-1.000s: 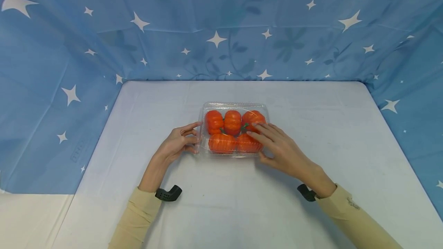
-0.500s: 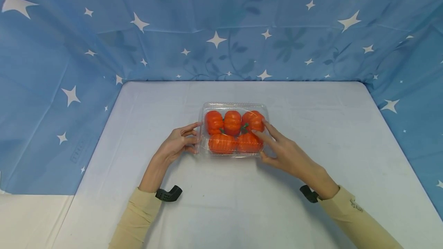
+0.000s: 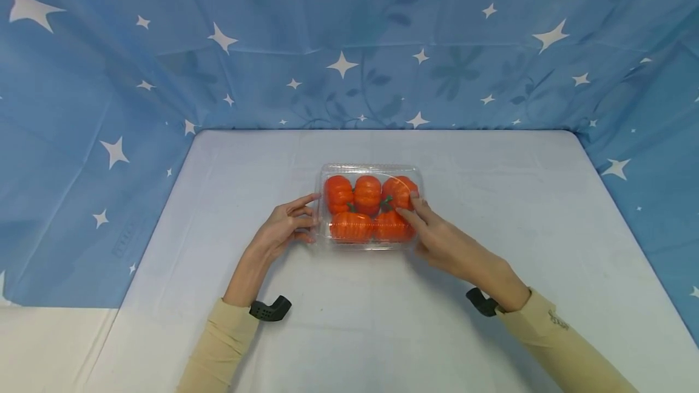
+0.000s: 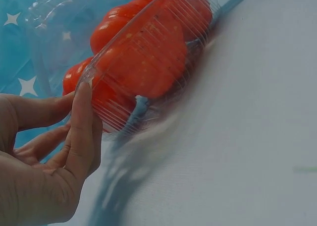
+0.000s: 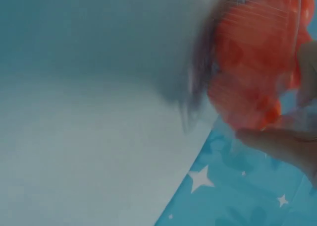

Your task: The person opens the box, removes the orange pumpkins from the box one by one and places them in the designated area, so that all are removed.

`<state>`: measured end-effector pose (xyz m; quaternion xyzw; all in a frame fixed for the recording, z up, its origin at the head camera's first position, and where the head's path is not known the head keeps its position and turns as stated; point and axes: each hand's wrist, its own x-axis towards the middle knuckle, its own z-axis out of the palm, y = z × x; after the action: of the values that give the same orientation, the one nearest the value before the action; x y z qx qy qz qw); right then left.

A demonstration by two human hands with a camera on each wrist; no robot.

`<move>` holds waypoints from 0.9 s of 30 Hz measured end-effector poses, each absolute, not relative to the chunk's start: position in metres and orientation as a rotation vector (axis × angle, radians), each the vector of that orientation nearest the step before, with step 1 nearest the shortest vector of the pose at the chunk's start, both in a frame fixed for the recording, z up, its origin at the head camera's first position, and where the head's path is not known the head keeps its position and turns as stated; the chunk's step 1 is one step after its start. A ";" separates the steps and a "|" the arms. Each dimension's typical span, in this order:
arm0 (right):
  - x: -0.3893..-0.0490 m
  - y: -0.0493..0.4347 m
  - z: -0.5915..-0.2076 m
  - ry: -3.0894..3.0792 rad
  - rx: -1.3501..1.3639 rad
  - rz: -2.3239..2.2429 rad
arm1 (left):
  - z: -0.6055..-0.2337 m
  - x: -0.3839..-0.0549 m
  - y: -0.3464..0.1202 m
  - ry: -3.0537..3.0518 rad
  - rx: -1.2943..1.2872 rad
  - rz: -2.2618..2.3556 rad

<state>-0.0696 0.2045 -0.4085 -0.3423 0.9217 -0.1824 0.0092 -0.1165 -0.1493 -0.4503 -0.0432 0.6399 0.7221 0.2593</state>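
On the white table lies a clear plastic container, holding several glossy orange-red vegetables with ribbed sides and green stems. They resemble small pumpkins or bell peppers; I cannot tell which. My left hand pinches the container's left edge, and in the left wrist view its thumb presses on the rim near a corner. At the other end, my right hand holds the right edge, its upper fingertips over the clear top and its thumb hidden in the head view. The right wrist view is blurred around the vegetables.
The white-covered table stretches around the container on every side. A blue curtain with white stars hangs behind it and along both sides. Each wrist wears a dark band device, such as the left one.
My right hand's fingers have slid off the top of the container toward its right edge and drawn closer together. The left hand and the container stay in nearly the same place.
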 end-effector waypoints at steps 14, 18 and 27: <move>-0.078 0.215 -0.410 3.114 -1.164 -0.643 | -0.451 -0.114 -0.150 1.762 -0.138 1.937; -0.087 0.216 -0.401 3.118 -1.112 -0.749 | -0.450 -0.114 -0.151 1.763 -0.157 1.929; -0.112 0.221 -0.391 3.063 -0.996 -1.154 | -0.451 -0.116 -0.150 1.764 -0.118 1.922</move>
<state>-0.1116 0.2211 -0.3913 -0.2883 0.8865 -0.3340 -0.1397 -0.1162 -0.1501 -0.4506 -0.0437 0.6519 0.7102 0.2620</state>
